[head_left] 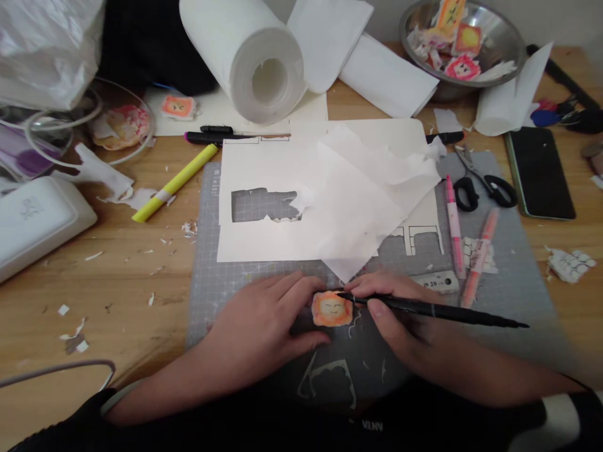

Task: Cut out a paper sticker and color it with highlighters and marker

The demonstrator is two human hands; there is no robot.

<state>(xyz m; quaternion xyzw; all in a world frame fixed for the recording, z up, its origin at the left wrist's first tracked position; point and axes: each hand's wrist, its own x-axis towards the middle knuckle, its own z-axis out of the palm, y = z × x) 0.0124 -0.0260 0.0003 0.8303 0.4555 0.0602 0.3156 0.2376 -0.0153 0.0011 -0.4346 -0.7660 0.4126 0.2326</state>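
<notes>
A small paper cutout lies on the grey cutting mat, with an orange border and a drawn smiling face. My left hand rests flat at its left side, fingers stretched out; the index fingertip is by the cutout's top left corner and the thumb is below it. My right hand is closed around a long black pen, whose tip meets the cutout's upper right edge. Just beyond both hands lies a white paper sheet with a torn rectangular hole, and thin tissue covers part of it.
Scissors, a pink marker, an orange marker, a ruler and a phone lie right. A yellow marker and white box lie left. Behind are a paper roll and a metal bowl.
</notes>
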